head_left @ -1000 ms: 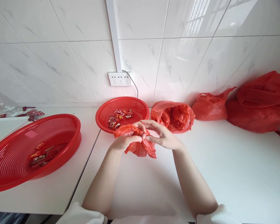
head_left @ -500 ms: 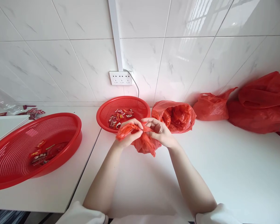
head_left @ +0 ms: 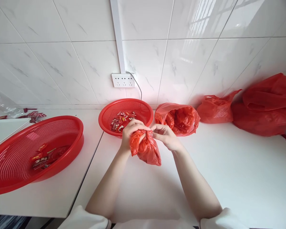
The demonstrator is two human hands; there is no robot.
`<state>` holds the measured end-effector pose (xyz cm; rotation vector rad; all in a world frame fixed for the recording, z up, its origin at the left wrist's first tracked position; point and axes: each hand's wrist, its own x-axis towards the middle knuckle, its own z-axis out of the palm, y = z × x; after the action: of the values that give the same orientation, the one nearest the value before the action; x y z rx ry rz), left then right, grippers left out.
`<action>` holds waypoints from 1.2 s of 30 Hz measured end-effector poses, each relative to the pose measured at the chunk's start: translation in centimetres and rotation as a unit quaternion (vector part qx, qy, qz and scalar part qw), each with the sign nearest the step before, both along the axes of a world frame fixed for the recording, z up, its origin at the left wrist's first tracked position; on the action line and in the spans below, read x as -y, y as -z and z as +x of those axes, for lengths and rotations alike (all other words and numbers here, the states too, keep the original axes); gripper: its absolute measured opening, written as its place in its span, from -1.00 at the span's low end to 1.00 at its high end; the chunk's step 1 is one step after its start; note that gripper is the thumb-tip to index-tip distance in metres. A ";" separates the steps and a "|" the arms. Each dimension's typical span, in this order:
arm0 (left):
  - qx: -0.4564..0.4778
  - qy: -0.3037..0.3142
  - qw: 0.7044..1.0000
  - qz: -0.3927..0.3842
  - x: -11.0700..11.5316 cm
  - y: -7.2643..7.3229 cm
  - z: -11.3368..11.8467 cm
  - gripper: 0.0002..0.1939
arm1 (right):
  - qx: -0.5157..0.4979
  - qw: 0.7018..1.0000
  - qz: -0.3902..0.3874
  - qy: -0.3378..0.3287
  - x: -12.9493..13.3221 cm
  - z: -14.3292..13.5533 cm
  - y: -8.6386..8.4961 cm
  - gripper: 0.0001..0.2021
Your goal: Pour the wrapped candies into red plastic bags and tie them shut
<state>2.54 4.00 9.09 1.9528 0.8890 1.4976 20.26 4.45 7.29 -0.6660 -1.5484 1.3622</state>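
Both hands grip a crumpled red plastic bag [head_left: 150,151] above the white table. My left hand [head_left: 131,133] is closed around its gathered part, with the thumb partly hidden by the plastic. On the other side, my right hand [head_left: 166,137] pinches the bag's edge between thumb and fingers. Just behind the hands stands a round red plastic basket [head_left: 105,109] with several wrapped candies [head_left: 124,118] in it. Whatever the held bag contains, if anything, cannot be made out.
A larger red basket [head_left: 72,122] with a few wrapped packets stands at left, beside a white tray [head_left: 11,127]. Behind to the right are an open red bag stuffed with plastic [head_left: 178,119], a smaller red bag [head_left: 215,109] and a big one [head_left: 264,111]. A socket strip [head_left: 123,80] is on the wall.
The bag's loose end has swung from left of my left hand to in front of it, hanging bunched. My left hand has turned and closed round the gathered plastic; the right has barely shifted.
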 end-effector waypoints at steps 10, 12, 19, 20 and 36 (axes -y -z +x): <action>-0.025 0.196 0.971 -0.130 -0.6 0.2 -1.0 -0.82 | -0.075 0.996 -0.030 0.036 0.2 0.6 -0.7 -0.93; -0.032 0.212 0.967 -0.140 -0.4 -0.1 -1.3 -0.79 | -0.109 0.990 -0.083 0.008 0.1 0.9 -0.7 -0.92; -0.064 0.203 0.967 -0.143 0.0 -1.7 -3.0 -0.51 | -0.015 0.998 -0.056 0.016 1.1 3.0 -2.2 -0.79; -0.065 0.189 0.970 -0.140 0.0 -1.8 -3.5 -0.48 | 0.008 0.998 -0.047 0.028 1.3 3.5 -2.4 -0.78; -0.269 0.090 0.933 -0.220 -0.5 -1.7 -4.6 -0.79 | 0.363 0.913 -0.009 0.186 2.0 8.5 -2.6 -0.77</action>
<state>-2.08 4.45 10.78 2.0436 1.1153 0.5839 28.72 2.47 9.84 -1.5165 -1.8347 0.8675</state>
